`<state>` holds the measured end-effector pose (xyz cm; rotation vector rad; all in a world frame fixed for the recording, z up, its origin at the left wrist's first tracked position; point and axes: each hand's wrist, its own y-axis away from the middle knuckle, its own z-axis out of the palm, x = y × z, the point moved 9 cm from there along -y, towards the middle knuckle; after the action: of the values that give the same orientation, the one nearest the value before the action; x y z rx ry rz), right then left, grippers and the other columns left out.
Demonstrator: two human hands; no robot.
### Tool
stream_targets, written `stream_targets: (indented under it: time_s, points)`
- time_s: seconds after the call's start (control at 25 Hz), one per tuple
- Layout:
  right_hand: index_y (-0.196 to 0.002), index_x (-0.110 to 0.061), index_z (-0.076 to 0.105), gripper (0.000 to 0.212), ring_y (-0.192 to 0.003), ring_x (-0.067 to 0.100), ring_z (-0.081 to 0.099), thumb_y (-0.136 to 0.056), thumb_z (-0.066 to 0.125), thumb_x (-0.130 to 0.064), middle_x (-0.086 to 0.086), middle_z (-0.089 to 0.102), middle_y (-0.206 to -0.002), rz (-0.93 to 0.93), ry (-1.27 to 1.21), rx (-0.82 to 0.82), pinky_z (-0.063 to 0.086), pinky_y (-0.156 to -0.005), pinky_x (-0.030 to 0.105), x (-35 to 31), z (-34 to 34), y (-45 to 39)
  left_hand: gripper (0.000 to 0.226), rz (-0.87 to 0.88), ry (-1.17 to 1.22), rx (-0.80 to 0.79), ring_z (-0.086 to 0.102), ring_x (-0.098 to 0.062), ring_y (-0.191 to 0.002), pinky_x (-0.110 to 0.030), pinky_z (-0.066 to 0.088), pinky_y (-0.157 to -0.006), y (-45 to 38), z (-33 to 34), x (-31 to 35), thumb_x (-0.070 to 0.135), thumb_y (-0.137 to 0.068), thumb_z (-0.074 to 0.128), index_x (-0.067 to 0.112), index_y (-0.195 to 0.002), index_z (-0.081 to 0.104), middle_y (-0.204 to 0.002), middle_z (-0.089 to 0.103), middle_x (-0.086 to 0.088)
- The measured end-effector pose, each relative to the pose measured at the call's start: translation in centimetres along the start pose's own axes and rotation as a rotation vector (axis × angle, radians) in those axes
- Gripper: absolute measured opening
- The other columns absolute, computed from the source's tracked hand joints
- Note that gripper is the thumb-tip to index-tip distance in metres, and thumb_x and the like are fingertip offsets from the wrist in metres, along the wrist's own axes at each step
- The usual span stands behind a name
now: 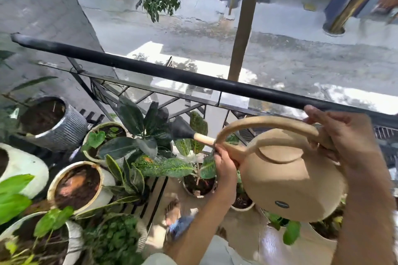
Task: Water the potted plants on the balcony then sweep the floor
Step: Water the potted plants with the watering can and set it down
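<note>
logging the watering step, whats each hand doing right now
Left hand: grips the spout of the watering can, near where it meets the body.
Right hand: grips the can's arched handle at its rear end.

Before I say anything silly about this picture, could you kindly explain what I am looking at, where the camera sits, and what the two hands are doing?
There is no machine here: a person wears a wide-angle camera on the head, so the one picture looks forward and down over their own arms. That lens bends straight lines, such as the black railing of the balcony, beyond which lies a street.

The right hand grips the arched handle of a tan watering can. The left hand holds the can's spout, which ends in a dark sprinkler head pointing at the potted plants.

Below stand several pots: a grey ribbed pot and a cream pot, both showing bare soil, and others with leafy plants. Whether water is flowing is too blurred to tell.
</note>
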<state>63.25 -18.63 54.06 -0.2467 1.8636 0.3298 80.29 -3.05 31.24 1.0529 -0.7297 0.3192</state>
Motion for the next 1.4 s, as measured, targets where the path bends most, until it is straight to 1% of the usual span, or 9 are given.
stream_targets:
  time_s: [0.12, 0.32, 0.48, 0.56, 0.68, 0.84, 0.96, 1.12, 1.4]
  points:
    - [-0.083, -0.007, 0.08, 0.063, -0.027, 0.013, 0.031, -0.073, 0.086, -0.068, 0.021, 0.057, -0.045, 0.022, -0.028, 0.007, 0.033, -0.043, 0.01, 1.5, -2.7, 0.4, 0.057, -0.025, 0.045, 0.013, 0.059, -0.037, -0.136, -0.052, 0.043, -0.119, 1.3, 1.5, -2.7, 0.048, -0.113, 0.034, 0.005, -0.149, 0.047, -0.147, 0.06, -0.024]
    - [-0.086, -0.007, 0.08, 0.068, -0.033, 0.016, 0.035, -0.071, 0.085, -0.072, 0.019, 0.06, -0.049, 0.03, -0.028, -0.016, 0.034, -0.043, 0.011, 3.4, -5.3, 0.6, 0.08, 0.002, 0.124, 0.0, 0.055, -0.033, -0.14, -0.05, 0.04, -0.122, 2.7, 3.4, -3.9, 0.066, -0.098, 0.034, 0.009, -0.154, 0.043, -0.152, 0.057, -0.019]
    - [-0.084, -0.008, 0.081, 0.063, -0.031, 0.018, 0.035, -0.074, 0.083, -0.071, 0.022, 0.062, -0.05, 0.027, -0.027, -0.042, 0.035, -0.043, 0.012, 4.0, -5.7, 0.7, 0.066, 0.022, 0.054, 0.056, 0.055, -0.032, -0.14, -0.043, 0.039, -0.12, 2.6, 2.5, -4.8, 0.056, -0.11, 0.03, 0.009, -0.155, 0.044, -0.152, 0.057, -0.017]
    - [-0.084, -0.01, 0.082, 0.06, -0.03, 0.017, 0.035, -0.075, 0.083, -0.07, 0.021, 0.062, -0.049, 0.024, -0.028, -0.05, 0.035, -0.042, 0.012, 4.1, -5.8, 0.4, 0.061, 0.033, 0.081, 0.061, 0.056, -0.033, -0.138, -0.046, 0.039, -0.122, 2.5, 2.7, -5.0, 0.052, -0.112, 0.03, 0.008, -0.152, 0.046, -0.15, 0.058, -0.019]
    - [-0.084, -0.01, 0.083, 0.057, -0.032, 0.018, 0.034, -0.076, 0.084, -0.067, 0.018, 0.06, -0.048, 0.034, -0.027, -0.072, 0.034, -0.044, 0.014, 4.3, -5.4, 0.2, 0.051, 0.021, 0.068, 0.083, 0.058, -0.033, -0.135, -0.055, 0.041, -0.121, 3.0, 2.2, -5.3, 0.054, -0.111, 0.031, 0.017, -0.14, 0.052, -0.144, 0.062, -0.017]
    - [-0.084, -0.008, 0.082, 0.058, -0.034, 0.017, 0.03, -0.077, 0.085, -0.065, 0.019, 0.056, -0.045, 0.054, -0.044, -0.082, 0.032, -0.044, 0.015, 4.9, -4.9, 0.0, 0.039, 0.024, -0.005, 0.098, 0.06, -0.028, -0.127, -0.052, 0.044, -0.119, 2.8, 1.1, -5.7, 0.06, -0.108, 0.031, 0.029, -0.126, 0.048, -0.136, 0.062, -0.009]
    - [-0.087, -0.005, 0.082, 0.062, -0.035, 0.016, 0.03, -0.074, 0.087, -0.066, 0.02, 0.056, -0.044, 0.055, -0.067, -0.062, 0.032, -0.043, 0.014, 4.9, -5.1, -0.3, 0.039, 0.005, 0.02, 0.066, 0.058, -0.029, -0.133, -0.055, 0.041, -0.121, 2.2, 1.7, -5.7, 0.056, -0.11, 0.031, 0.028, -0.132, 0.047, -0.141, 0.06, -0.01]
    - [-0.088, -0.004, 0.081, 0.062, -0.043, 0.025, 0.034, -0.075, 0.086, -0.065, 0.026, 0.057, -0.048, 0.061, -0.063, -0.027, 0.034, -0.045, 0.015, 4.8, -5.3, 0.0, 0.05, -0.003, -0.023, 0.035, 0.054, -0.022, -0.128, -0.053, 0.04, -0.122, 2.5, 1.7, -5.5, 0.054, -0.111, 0.029, 0.023, -0.146, 0.046, -0.134, 0.055, -0.001]
    - [-0.088, -0.009, 0.082, 0.061, -0.029, 0.017, 0.032, -0.075, 0.084, -0.069, 0.025, 0.057, -0.046, 0.098, -0.043, 0.104, 0.033, -0.042, 0.017, 4.7, -5.9, 0.6, 0.056, -0.015, -0.112, -0.081, 0.053, -0.026, -0.141, -0.052, 0.036, -0.124, 1.9, 2.4, -4.5, 0.059, -0.109, 0.027, 0.025, -0.151, 0.041, -0.15, 0.055, -0.005]
